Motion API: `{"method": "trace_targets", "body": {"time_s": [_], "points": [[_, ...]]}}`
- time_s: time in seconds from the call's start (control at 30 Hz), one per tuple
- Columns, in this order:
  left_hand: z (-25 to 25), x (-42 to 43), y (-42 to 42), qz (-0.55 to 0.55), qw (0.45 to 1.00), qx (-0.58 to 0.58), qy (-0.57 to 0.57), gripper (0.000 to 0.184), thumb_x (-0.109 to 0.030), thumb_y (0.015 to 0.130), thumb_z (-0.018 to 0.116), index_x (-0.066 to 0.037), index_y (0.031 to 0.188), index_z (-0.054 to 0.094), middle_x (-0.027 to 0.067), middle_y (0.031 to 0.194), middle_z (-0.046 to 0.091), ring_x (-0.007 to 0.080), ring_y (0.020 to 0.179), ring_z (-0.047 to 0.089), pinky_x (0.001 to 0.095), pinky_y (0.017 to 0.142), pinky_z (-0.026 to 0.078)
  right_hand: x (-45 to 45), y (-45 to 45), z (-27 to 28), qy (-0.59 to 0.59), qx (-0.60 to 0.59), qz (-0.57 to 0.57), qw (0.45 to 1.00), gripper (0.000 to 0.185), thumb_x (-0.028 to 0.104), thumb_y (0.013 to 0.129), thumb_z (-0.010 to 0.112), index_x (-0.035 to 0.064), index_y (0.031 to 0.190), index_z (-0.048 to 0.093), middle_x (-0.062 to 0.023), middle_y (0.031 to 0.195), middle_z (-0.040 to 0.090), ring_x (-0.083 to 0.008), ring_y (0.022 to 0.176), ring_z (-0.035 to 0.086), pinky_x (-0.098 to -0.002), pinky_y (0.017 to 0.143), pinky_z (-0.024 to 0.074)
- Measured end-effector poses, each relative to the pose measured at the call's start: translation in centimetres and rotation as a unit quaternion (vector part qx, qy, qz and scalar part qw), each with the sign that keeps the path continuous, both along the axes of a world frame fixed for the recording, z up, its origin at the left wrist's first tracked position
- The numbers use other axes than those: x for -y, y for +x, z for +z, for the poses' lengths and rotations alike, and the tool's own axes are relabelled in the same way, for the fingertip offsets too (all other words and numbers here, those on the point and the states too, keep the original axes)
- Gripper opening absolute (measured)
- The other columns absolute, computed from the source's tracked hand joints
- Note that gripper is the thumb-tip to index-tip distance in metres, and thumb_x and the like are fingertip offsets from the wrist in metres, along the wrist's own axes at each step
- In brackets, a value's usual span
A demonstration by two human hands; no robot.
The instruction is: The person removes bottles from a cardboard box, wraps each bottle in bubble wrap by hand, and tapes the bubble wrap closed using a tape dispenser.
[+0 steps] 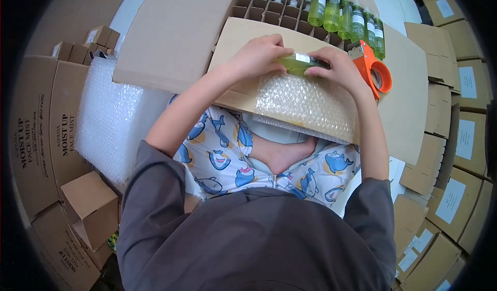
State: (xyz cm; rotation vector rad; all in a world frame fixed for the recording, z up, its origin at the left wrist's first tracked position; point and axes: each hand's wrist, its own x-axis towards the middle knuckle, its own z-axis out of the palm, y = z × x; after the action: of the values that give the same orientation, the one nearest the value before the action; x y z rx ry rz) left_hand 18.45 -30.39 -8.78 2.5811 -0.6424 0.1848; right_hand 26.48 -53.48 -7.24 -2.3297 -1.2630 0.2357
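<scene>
A green bottle with a white label (297, 63) lies sideways between my hands, over the top edge of a bubble wrap sheet (305, 100). My left hand (263, 56) grips its left end, fingers bent around it. Around the right end, near the dark cap, my right hand (334, 68) is closed. Beneath the wrap is a flat piece of cardboard (240, 40). Just right of my right hand sits an orange tape dispenser (370, 68). Beyond my hands, several green bottles (346, 19) lie in a row on the divided carton (274, 17).
A thick stack of bubble wrap (106, 120) is at the left. Closed cartons (39, 136) and a small open box (92, 203) stand beyond it. Labelled boxes (463, 136) line the right side. Large carton flaps (165, 37) spread around the divided carton.
</scene>
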Motion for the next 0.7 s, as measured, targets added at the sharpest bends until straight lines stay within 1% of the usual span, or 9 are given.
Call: {"method": "trace_targets", "body": {"time_s": [0.17, 0.33, 0.43, 0.47, 0.57, 0.6, 0.63, 0.67, 0.7], "points": [[-1.3, -1.0, 0.7, -0.013, 0.996, 0.083, -0.015, 0.049, -0.026, 0.066, 0.075, -0.012, 0.111, 0.063, 0.0072, 0.09, 0.056, 0.0234, 0.083, 0.057, 0.0333, 0.074, 0.048, -0.7, -1.8, 0.2, -0.013, 0.146, -0.054, 0.988, 0.048, 0.045, 0.074, 0.065, 0.0079, 0.104, 0.062, -0.0121, 0.09, 0.063, -0.0288, 0.085, 0.061, -0.0369, 0.074, 0.0492], [-1.0, -2.0, 0.7, -0.026, 0.996, 0.088, -0.018, 0.046, -0.022, 0.066, 0.075, -0.015, 0.11, 0.063, 0.0067, 0.089, 0.055, 0.0226, 0.082, 0.057, 0.0328, 0.073, 0.049, 0.4, -2.3, 1.9, -0.082, 0.163, -0.079, 0.98, 0.047, 0.047, 0.075, 0.063, 0.009, 0.102, 0.063, -0.0108, 0.089, 0.063, -0.0288, 0.084, 0.062, -0.0382, 0.072, 0.0491], [-0.9, -2.9, 0.7, -0.032, 0.997, 0.061, -0.032, 0.042, -0.021, 0.067, 0.074, -0.015, 0.108, 0.064, 0.0073, 0.089, 0.056, 0.0238, 0.083, 0.057, 0.0343, 0.073, 0.048, 1.2, -1.9, 4.2, -0.336, 0.057, -0.136, 0.93, 0.051, 0.043, 0.071, 0.069, 0.01, 0.109, 0.061, -0.0111, 0.099, 0.064, -0.0278, 0.091, 0.061, -0.0373, 0.078, 0.0483], [-1.1, -3.3, 0.5, -0.023, 0.997, 0.064, -0.033, 0.042, -0.021, 0.067, 0.074, -0.015, 0.107, 0.064, 0.0072, 0.088, 0.056, 0.0238, 0.082, 0.057, 0.0342, 0.073, 0.048, 2.0, -1.7, 4.2, -0.337, 0.056, -0.137, 0.93, 0.051, 0.043, 0.071, 0.069, 0.01, 0.109, 0.061, -0.0111, 0.099, 0.064, -0.0278, 0.091, 0.061, -0.0373, 0.078, 0.0483], [-1.1, -4.1, 0.0, -0.001, 0.997, 0.069, -0.031, 0.041, -0.021, 0.067, 0.075, -0.015, 0.107, 0.065, 0.0072, 0.087, 0.056, 0.0236, 0.082, 0.057, 0.0341, 0.073, 0.048, 3.2, -1.3, 4.6, -0.181, 0.072, -0.106, 0.975, 0.055, 0.041, 0.071, 0.07, 0.0084, 0.113, 0.058, -0.0123, 0.101, 0.063, -0.0282, 0.093, 0.06, -0.0367, 0.081, 0.0481], [-1.1, -4.0, -0.1, 0.005, 0.996, 0.078, -0.035, 0.042, -0.021, 0.067, 0.075, -0.015, 0.107, 0.065, 0.0072, 0.087, 0.056, 0.0236, 0.082, 0.057, 0.034, 0.073, 0.048, 2.6, -1.3, 4.4, -0.179, 0.071, -0.105, 0.976, 0.055, 0.041, 0.071, 0.07, 0.0084, 0.113, 0.058, -0.0123, 0.101, 0.063, -0.0282, 0.093, 0.06, -0.0367, 0.081, 0.0481], [-1.2, -3.7, -0.3, 0.01, 0.995, 0.086, -0.04, 0.042, -0.021, 0.066, 0.075, -0.015, 0.107, 0.065, 0.0073, 0.087, 0.056, 0.0236, 0.081, 0.057, 0.034, 0.073, 0.048, 1.6, -1.2, 3.8, -0.042, 0.116, -0.063, 0.99, 0.054, 0.041, 0.07, 0.071, 0.0089, 0.112, 0.059, -0.0121, 0.098, 0.063, -0.0285, 0.091, 0.061, -0.0369, 0.08, 0.0483], [-1.3, -3.4, -0.4, 0.014, 0.994, 0.094, -0.045, 0.042, -0.021, 0.066, 0.075, -0.015, 0.106, 0.065, 0.0073, 0.087, 0.056, 0.0235, 0.081, 0.057, 0.034, 0.073, 0.048, 0.6, -1.3, 3.4, 0.096, 0.158, -0.021, 0.983, 0.054, 0.04, 0.068, 0.072, 0.0094, 0.111, 0.06, -0.0119, 0.095, 0.063, -0.0288, 0.088, 0.061, -0.0372, 0.079, 0.0485], [-1.4, -3.1, -0.3, 0.013, 0.994, 0.093, -0.046, 0.042, -0.021, 0.066, 0.075, -0.015, 0.106, 0.065, 0.0073, 0.087, 0.056, 0.0235, 0.081, 0.057, 0.034, 0.073, 0.048, -0.8, -1.2, 2.8, 0.096, 0.158, -0.022, 0.983, 0.054, 0.04, 0.068, 0.072, 0.0094, 0.111, 0.06, -0.0119, 0.095, 0.063, -0.0288, 0.088, 0.061, -0.0372, 0.079, 0.0485]]}}
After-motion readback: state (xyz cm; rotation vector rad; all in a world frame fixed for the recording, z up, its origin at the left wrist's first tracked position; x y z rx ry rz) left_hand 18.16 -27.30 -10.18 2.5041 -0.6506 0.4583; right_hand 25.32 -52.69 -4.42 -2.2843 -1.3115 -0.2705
